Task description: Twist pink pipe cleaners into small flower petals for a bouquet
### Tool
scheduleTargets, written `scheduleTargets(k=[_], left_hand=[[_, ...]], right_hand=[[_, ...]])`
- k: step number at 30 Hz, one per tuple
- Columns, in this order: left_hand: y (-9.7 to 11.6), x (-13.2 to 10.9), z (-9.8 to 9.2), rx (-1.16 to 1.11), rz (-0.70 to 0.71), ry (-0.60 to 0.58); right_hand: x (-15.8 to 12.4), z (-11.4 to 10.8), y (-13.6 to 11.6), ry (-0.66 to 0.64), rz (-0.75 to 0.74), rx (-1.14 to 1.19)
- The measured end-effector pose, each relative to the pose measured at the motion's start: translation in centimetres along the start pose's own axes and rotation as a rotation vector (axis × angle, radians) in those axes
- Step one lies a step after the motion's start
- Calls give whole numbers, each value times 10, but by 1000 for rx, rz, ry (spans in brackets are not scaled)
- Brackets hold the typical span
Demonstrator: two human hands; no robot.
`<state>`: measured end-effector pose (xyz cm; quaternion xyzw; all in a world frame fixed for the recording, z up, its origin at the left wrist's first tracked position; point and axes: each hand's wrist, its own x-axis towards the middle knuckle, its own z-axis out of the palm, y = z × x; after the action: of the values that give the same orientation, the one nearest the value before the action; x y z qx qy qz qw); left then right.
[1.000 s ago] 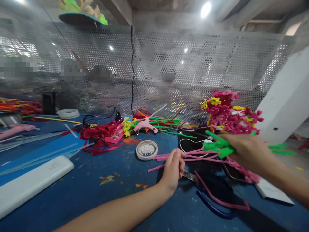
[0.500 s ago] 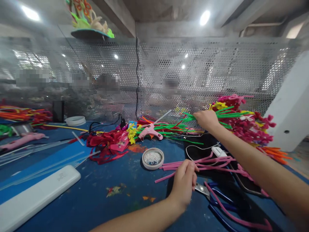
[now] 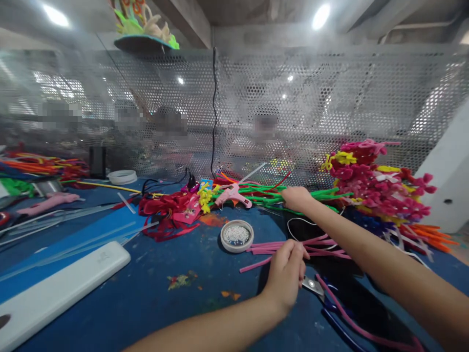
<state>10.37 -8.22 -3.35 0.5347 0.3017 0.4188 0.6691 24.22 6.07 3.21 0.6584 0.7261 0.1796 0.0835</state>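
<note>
My right hand point(image 3: 298, 199) is at the back of the table, its fingers wrapped round a bunch of green pipe cleaners point(image 3: 326, 193) that stick out on both sides of it. Those stems reach right to a pile of pink, red and yellow fuzzy flowers point(image 3: 381, 183). Nearer to me, my left hand point(image 3: 284, 276) is closed in a pinch; what it holds, if anything, is hidden. Pink pipe cleaners point(image 3: 266, 248) lie just behind it. Blue-handled scissors point(image 3: 314, 285) rest at its right, their blade tips hidden by the fingers.
A round dish of white beads point(image 3: 236, 236) stands left of the pink stems. Beyond it lie a pink glue gun point(image 3: 234, 194) and red ribbons point(image 3: 164, 212). A long white case point(image 3: 69, 296) fills the front left. A perforated metal screen point(image 3: 176, 117) closes off the back.
My right hand has come down and slightly left with the green pipe cleaners, which now lie lower. My left hand stays by the scissors. The whole view has shifted a little.
</note>
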Motion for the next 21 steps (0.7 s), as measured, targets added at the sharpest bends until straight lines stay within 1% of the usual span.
scheduleTargets(k=[3,7,12,14,18,21], left_hand=[[0,0,0,14,20,-3],[0,0,0,21,14,-15],[-1,0,0,25,12,-14],[-1,0,0,36,15,-10],[0,0,1,44,1,-6],[0,0,1,34,-17,-1]], right_hand=[[-8,15,-9,-81,-30,12],[-14,22,-9,-86,-32,32],[-10,19,6,-45,-14,90],[-4,20,14,-77,0,132],[8,19,26,-203,-29,252],[12,8,34,-230,-45,329]])
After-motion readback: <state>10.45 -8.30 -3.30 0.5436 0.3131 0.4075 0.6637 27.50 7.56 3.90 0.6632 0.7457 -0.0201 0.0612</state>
